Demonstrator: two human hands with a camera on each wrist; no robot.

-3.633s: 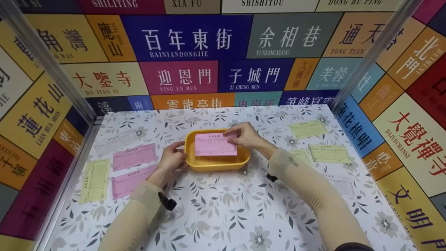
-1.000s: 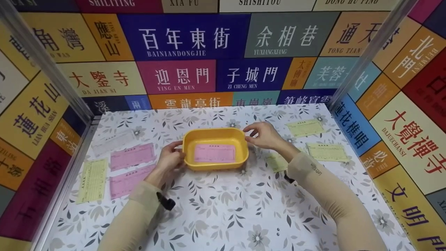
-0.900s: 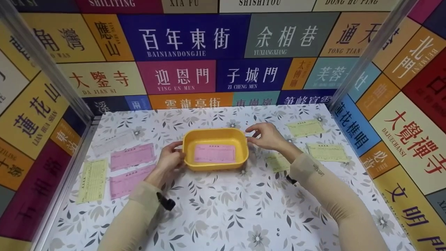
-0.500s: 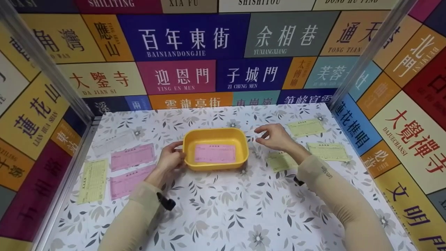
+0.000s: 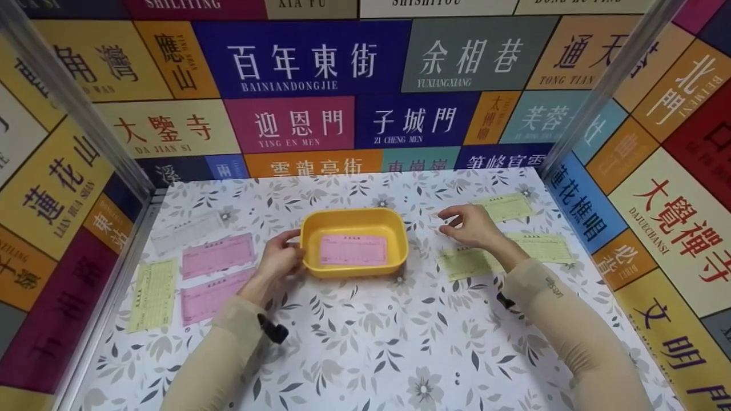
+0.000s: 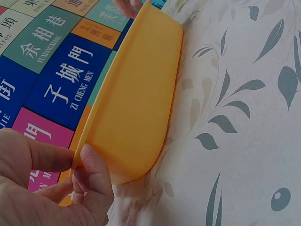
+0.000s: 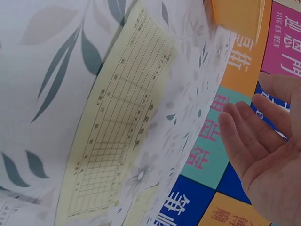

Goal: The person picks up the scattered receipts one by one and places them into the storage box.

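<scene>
A yellow plastic basin [image 5: 354,272] stands mid-table, with a pink printed slip [image 5: 353,251] lying flat on its bottom. My left hand [image 5: 281,258] pinches the basin's left rim between thumb and fingers, plain in the left wrist view, where the basin wall [image 6: 136,99] hides the slip. My right hand [image 5: 473,226] hovers right of the basin, fingers loosely bent and holding nothing. Below it lies a yellow slip [image 5: 467,264]; the same hand [image 7: 268,136] appears beside a yellow slip [image 7: 117,117] in the right wrist view.
Two more yellow slips, one farther back [image 5: 508,206] and one at right [image 5: 545,248], lie on the flowered cloth. At left are a white slip [image 5: 185,233], two pink slips [image 5: 217,255] and a yellow slip [image 5: 153,297]. Printed panels [image 5: 302,57] wall the table.
Earlier my right hand held the pink slip over the basin; the slip now lies inside. That hand has since moved right, away from the basin's rim. My left hand keeps its place.
</scene>
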